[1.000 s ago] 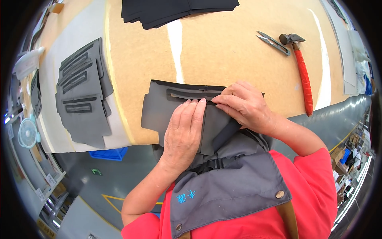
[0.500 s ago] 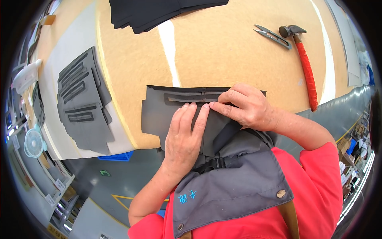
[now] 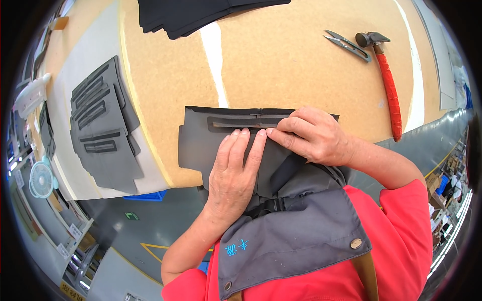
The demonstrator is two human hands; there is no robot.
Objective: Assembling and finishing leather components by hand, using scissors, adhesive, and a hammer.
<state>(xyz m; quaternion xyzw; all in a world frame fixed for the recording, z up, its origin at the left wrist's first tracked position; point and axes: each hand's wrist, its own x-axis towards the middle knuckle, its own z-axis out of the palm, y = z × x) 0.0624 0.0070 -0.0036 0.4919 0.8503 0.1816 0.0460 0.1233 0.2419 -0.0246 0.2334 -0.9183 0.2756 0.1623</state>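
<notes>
A dark grey fabric panel [image 3: 193, 146] lies at the table's near edge, a black band along its far side. Near that band runs a long narrow slot [image 3: 233, 122] with a darker border. My left hand [image 3: 232, 170] rests flat on the panel, its fingertips just below the slot. From the right, my right hand [image 3: 316, 135] has its thumb and forefinger closed together at the slot's lower edge, meeting the left fingertips. Its other fingers curl over the slot's right end and hide it. A dark strip [image 3: 287, 169] slants across the panel below the right hand.
Several grey panels with slots [image 3: 103, 160] lie overlapped at the left. Dark fabric pieces [image 3: 201, 15] are stacked at the far edge of view. Thread snips [image 3: 349, 46] and a red-handled hammer [image 3: 389, 90] lie at the right. A small fan [image 3: 43, 179] stands far left.
Both hands keep almost the same place on the panel. The whole view has shifted very slightly; nothing has been taken up or let go.
</notes>
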